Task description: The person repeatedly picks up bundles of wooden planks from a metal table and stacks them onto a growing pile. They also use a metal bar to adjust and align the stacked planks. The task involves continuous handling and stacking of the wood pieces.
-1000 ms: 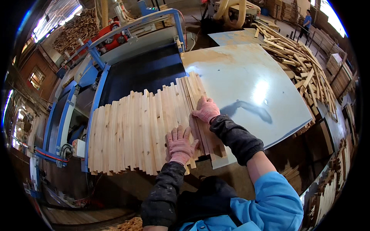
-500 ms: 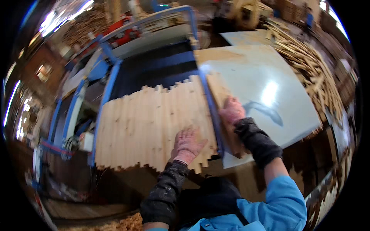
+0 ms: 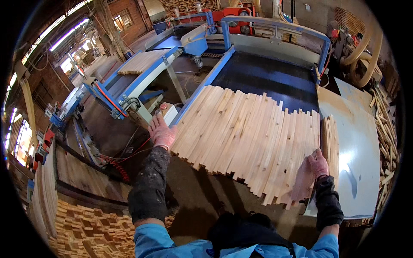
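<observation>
A wide layer of pale wooden strips (image 3: 245,142) lies side by side on the blue-framed machine's dark bed (image 3: 266,77), its near ends uneven. My left hand (image 3: 162,131), in a pink glove, is open with fingers stretched beside a white control box (image 3: 168,112) bearing a red button (image 3: 163,106). Whether its fingertips touch the box I cannot tell. My right hand (image 3: 318,164), also gloved, rests with extended fingers at the layer's right edge. Just right of it stands a short stack of strips (image 3: 331,139) along the edge of the pale sheet-topped table (image 3: 359,159).
Loose strips (image 3: 386,137) are heaped beyond the table at the right. Another blue-framed conveyor (image 3: 142,77) carries strips at the left. Stacked wood (image 3: 92,228) fills the lower left, near a coiled red hose (image 3: 118,167). A thick duct (image 3: 365,47) hangs at the far right.
My view has swung left. My left hand has left the strip layer for the control box at its left; my right hand has moved from the stack to the layer's right edge.
</observation>
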Motion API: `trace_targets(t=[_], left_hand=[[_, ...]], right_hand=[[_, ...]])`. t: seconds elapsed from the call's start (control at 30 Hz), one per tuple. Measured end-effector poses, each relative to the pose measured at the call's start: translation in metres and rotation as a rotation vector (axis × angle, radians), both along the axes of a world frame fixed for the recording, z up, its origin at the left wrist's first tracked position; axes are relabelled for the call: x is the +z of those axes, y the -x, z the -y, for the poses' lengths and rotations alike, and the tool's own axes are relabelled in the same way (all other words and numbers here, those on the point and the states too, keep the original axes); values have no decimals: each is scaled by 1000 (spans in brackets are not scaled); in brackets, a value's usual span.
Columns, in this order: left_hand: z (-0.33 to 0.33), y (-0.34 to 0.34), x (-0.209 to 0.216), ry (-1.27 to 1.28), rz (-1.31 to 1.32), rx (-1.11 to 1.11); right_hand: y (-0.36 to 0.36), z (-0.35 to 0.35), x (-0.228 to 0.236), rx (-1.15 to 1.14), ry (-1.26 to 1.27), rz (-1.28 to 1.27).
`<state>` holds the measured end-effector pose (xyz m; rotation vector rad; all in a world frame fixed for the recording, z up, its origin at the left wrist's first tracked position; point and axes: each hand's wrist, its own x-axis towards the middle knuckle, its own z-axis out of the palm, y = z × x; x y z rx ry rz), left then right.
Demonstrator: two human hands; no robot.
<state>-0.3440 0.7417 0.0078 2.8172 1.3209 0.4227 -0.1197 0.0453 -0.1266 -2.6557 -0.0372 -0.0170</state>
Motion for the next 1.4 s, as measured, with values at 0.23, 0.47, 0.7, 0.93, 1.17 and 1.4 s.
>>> trace_targets(t=[0.23,0.47,0.7,0.93,1.17,1.4], left_hand=[[-63,-35,3,-42,62,-134],[-93,-32,-7,47,-61,-126],[-3,18,-62,752,876,-415],[210,123,-221,1090,-74,-456],[332,311,-375,1323,-226,183],[408,337,-336,1455,81,618]], right_hand=[[-15,38,-40,447,811,321],[13,-44,80,-154,-29,-251],[4,-32,68,-63,-90,-143],[17,0,63,130,1,-193],[78,-20,125,540,-120,-448],[153,-46,65,900,-465,-802]])
